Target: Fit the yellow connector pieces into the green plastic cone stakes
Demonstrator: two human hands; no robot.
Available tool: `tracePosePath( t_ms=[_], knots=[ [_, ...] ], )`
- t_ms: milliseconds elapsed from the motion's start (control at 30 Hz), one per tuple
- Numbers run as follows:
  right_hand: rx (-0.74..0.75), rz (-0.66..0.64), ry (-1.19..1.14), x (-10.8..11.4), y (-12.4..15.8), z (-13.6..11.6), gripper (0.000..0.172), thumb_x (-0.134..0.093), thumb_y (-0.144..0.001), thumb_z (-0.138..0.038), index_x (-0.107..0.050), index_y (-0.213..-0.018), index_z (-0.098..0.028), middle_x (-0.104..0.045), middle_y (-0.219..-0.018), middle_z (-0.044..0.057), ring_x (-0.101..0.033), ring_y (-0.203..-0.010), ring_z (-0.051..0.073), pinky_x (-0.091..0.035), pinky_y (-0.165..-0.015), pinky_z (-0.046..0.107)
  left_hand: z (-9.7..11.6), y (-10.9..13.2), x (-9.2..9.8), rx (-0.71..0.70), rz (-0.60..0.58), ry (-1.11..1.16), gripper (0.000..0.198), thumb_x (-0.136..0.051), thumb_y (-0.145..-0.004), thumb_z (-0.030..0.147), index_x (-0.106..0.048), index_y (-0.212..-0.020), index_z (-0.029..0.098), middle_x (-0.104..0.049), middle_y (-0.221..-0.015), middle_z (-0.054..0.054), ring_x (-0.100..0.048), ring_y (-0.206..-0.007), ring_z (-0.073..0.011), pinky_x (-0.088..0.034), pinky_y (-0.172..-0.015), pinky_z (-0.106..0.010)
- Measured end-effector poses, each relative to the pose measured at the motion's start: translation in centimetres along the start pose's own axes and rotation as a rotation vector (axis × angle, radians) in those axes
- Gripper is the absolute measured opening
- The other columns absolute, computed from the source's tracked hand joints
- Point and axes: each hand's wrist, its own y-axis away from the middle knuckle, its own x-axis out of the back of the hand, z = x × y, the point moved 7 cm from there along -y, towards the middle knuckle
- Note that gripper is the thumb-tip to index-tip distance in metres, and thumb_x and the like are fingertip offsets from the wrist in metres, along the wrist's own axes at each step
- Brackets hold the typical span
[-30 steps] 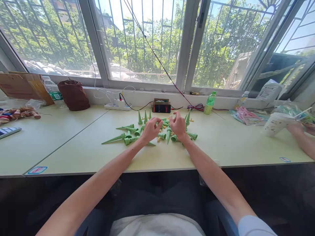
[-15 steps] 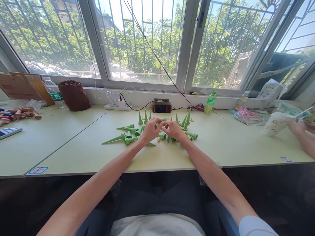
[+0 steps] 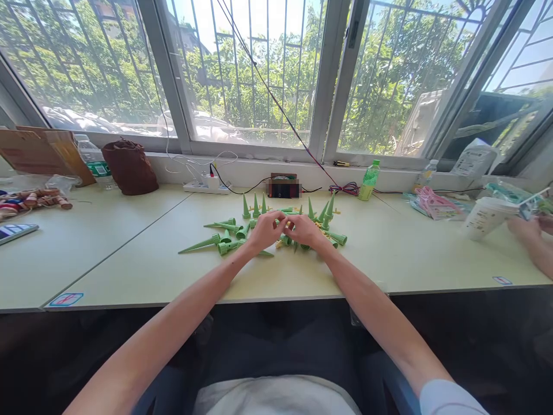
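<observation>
My left hand [image 3: 266, 229] and my right hand [image 3: 305, 229] meet above a spread of green plastic watering spikes. Both hands are closed, with thumbs and fingertips pinched together; whatever lies between them is hidden. To the left, several spikes [image 3: 201, 244] lie on their sides, one with its open round end [image 3: 223, 248] towards me. A few stand point up behind my left hand, such as this spike [image 3: 245, 207]. More upright spikes [image 3: 329, 212] are behind my right hand, and a lying spike [image 3: 337, 237] is to its right. Small yellow valve pieces [image 3: 279, 244] show among them.
On the pale table [image 3: 142, 259] a phone-like dark device [image 3: 283, 188] stands at the back, near a power strip [image 3: 207, 187]. A green bottle [image 3: 368, 181], a brown bag [image 3: 130, 168] and a white cup [image 3: 488, 219] stand around. Another person's hand [image 3: 525, 230] is at far right.
My two hands have shifted slightly and stay pinched together. The spikes on the table lie as before. At far right, the other person's hands have moved a little.
</observation>
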Motion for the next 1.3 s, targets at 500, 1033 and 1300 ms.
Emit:
tracePosePath(
  t_ms=[500,1033,1300],
  knots=[
    [0.029,-0.060,-0.059,-0.34,0.17,-0.48,0.019,-0.060,-0.078,-0.028,-0.068,-0.092,-0.016,-0.071,-0.078,0.004,-0.065,-0.074,0.017,-0.045,-0.071,0.025,0.06,0.05,-0.28,-0.005,-0.037,-0.038,0.021,-0.051,-0.088,0.028,-0.065,-0.076,0.017,-0.064,-0.076,-0.003,-0.051,-0.059,-0.0122,-0.042,-0.062,-0.028],
    [0.056,-0.068,-0.042,-0.62,-0.11,-0.18,0.019,-0.055,-0.080,-0.023,-0.069,-0.090,-0.016,-0.068,-0.076,0.003,-0.059,-0.068,0.015,-0.040,-0.064,0.024,0.54,0.08,-0.37,-0.006,-0.081,-0.036,0.019,-0.051,-0.087,0.024,-0.064,-0.076,0.017,-0.063,-0.076,-0.004,-0.052,-0.061,-0.0134,-0.042,-0.061,-0.027],
    [0.054,-0.085,0.024,-0.94,-0.05,-0.02,0.017,-0.052,-0.082,-0.023,-0.065,-0.073,-0.017,-0.067,-0.072,0.004,-0.055,-0.064,0.015,-0.037,-0.059,0.025,0.73,0.18,-0.61,-0.013,-0.134,-0.063,0.020,-0.049,-0.086,0.024,-0.065,-0.074,0.018,-0.064,-0.074,-0.003,-0.053,-0.061,-0.0135,-0.043,-0.062,-0.028]
  ],
)
